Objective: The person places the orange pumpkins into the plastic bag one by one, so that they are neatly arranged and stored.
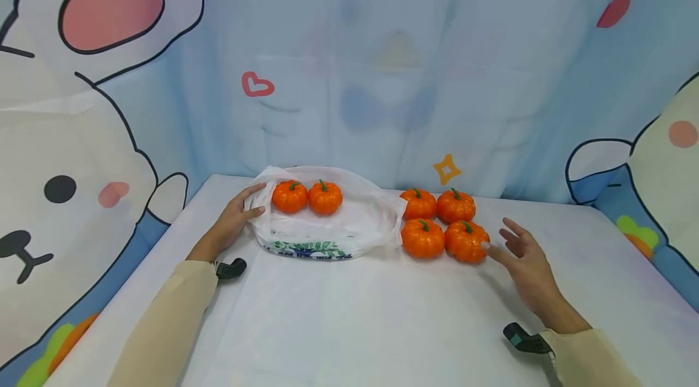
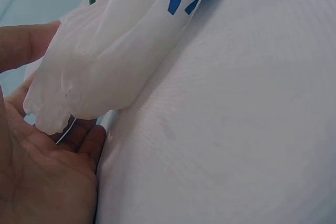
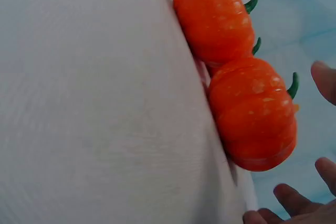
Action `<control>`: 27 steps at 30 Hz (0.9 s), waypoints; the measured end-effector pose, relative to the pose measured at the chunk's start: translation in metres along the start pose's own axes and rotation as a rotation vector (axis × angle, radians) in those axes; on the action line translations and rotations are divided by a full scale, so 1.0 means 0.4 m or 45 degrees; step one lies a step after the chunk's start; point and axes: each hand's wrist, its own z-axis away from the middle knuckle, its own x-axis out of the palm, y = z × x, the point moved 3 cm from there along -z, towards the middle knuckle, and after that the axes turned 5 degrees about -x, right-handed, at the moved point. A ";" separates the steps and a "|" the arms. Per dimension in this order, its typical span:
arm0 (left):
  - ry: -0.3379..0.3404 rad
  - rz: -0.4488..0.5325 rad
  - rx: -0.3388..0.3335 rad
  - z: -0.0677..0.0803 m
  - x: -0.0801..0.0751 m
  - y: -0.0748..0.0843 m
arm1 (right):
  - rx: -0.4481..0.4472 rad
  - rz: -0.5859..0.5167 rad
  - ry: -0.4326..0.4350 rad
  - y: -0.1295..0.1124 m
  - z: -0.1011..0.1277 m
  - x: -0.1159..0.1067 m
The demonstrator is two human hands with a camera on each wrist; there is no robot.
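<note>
Pumpkins: six little orange ones on the white table (image 1: 349, 314); two sit in the open white bag (image 1: 327, 235), four are bunched in a square just right of it; the one that counts is the front-right pumpkin (image 1: 466, 242), nearest the right hand (image 1: 525, 265); it lies just ahead and to the left of that hand's fingertips, which look to be touching or a hair off its right side, hard to call; it's round with the green stem up, so no real long axis, any side works; it touches its left neighbour (image 1: 423, 238) and the back-right pumpkin (image 1: 455, 206), so the free side is the one facing the hand; right hand is spread wide, fingers straight and fanned, palm turned toward the pumpkin, holding nothing; wrist view shows fingertips (image 3: 291, 199) just below it; left hand (image 1: 235, 220) is well away on the bag's left edge, thumb and fingers pinching the plastic; forearm flat on the table.
</note>
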 end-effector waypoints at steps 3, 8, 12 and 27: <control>-0.002 0.009 0.027 0.007 -0.004 0.000 | -0.023 0.041 -0.155 0.016 -0.016 0.017; 0.001 0.029 0.035 0.004 -0.010 0.005 | -0.044 0.150 -0.154 0.023 -0.032 0.033; -0.001 0.026 0.035 -0.003 -0.009 0.004 | -0.025 0.202 -0.144 0.027 -0.030 0.032; 0.003 0.047 -0.003 -0.003 0.005 -0.005 | -0.076 0.379 -0.059 0.042 -0.017 0.016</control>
